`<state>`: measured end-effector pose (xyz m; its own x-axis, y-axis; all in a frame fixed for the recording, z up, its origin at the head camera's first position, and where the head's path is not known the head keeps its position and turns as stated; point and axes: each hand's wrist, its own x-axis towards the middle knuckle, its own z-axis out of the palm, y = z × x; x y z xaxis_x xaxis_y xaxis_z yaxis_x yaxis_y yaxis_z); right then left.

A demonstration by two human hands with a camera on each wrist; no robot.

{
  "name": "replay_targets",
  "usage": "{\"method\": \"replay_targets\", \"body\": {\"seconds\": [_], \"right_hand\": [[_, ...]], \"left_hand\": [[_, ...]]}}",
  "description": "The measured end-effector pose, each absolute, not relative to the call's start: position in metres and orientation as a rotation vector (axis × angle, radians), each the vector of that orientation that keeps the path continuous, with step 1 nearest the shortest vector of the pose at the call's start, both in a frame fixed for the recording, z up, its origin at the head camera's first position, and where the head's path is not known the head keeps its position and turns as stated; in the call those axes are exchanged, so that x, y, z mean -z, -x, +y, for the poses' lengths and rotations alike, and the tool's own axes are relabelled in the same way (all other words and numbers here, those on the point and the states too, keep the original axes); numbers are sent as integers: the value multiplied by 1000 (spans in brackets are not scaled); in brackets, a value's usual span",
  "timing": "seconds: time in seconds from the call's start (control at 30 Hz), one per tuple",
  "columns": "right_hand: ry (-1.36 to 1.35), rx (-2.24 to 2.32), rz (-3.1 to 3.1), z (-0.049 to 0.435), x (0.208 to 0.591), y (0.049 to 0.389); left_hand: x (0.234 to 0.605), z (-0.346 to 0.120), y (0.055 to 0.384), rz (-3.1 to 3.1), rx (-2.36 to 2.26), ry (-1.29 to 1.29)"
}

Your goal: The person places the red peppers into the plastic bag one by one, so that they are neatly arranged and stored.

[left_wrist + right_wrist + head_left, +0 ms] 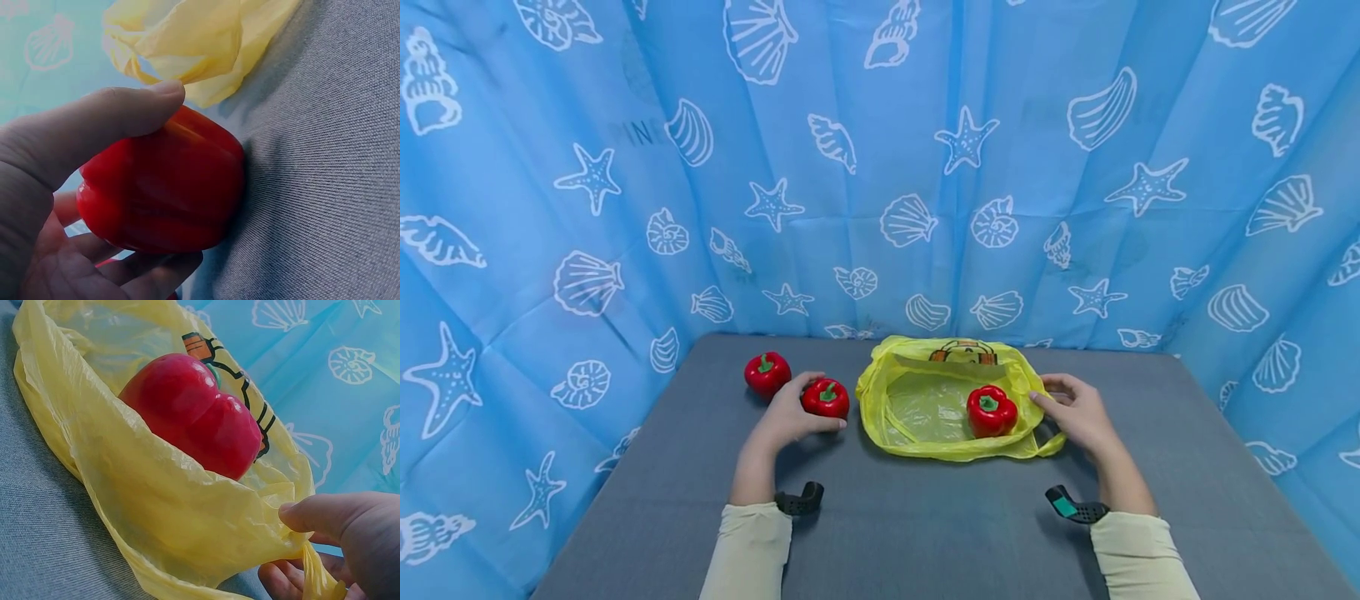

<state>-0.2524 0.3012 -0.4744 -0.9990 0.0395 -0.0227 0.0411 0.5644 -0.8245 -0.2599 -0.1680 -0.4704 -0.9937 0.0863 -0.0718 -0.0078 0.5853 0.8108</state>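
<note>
My left hand [790,415] grips a red bell pepper [826,399] with a green stem, thumb on one side and fingers on the other. In the left wrist view that pepper [165,184] is at or just above the cloth; I cannot tell which. A yellow plastic bag [917,450] lies with its mouth open to the right of it. Inside the bag, toward its right end, sits another red bell pepper [992,412]. My right hand [1078,410] pinches the bag's right edge between thumb and fingers, near a handle loop [322,575].
A third red bell pepper [767,374] stands on the grey table [925,533], behind and left of my left hand. A blue curtain [880,167] with white shell prints hangs behind the table and along its sides. A black strap device [801,498] sits at the left wrist.
</note>
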Motion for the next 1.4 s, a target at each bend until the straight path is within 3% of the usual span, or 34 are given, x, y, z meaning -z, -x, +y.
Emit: {"method": "replay_targets", "body": {"seconds": [1.4], "right_hand": [[-102, 1458, 2779, 300, 476, 254]], "left_hand": [[455, -163, 255, 2797, -1407, -148]]}}
